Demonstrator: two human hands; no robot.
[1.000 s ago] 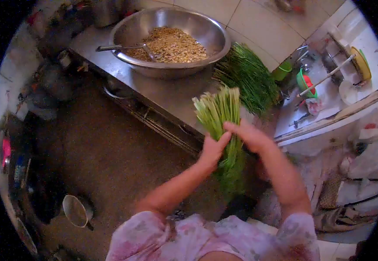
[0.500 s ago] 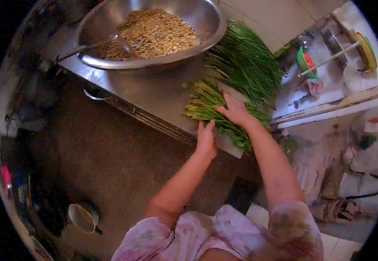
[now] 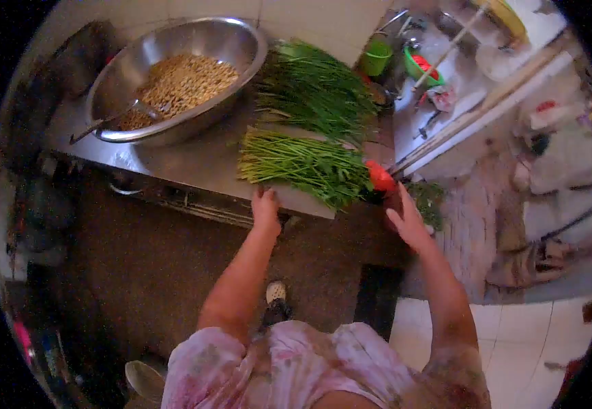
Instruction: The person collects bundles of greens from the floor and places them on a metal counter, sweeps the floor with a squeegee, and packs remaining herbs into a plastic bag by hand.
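A bunch of green, leafy-stemmed herbs (image 3: 303,163) lies flat on a metal table (image 3: 234,183), pale cut stems to the left and leaves to the right. Behind it is a larger pile of long, thin greens (image 3: 316,88). My left hand (image 3: 266,210) is at the table's front edge just below the stems, fingers bent over the edge. My right hand (image 3: 408,221) is past the table's right corner, thumb and fingers apart, beside a bright red object (image 3: 380,176) whose kind I cannot make out. Part of that object is dark and shadowed near my fingers.
A big steel bowl (image 3: 245,68) of light brown beans or kernels, with a metal scoop (image 3: 105,123) in it, stands at the table's left. To the right, a white counter (image 3: 412,112) holds green containers (image 3: 378,58). A shoe (image 3: 276,292) shows on the floor below.
My right hand has left the herbs and moved right and down toward the red object. My left hand has shifted along the table's edge. The view has turned, so the table appears farther left.
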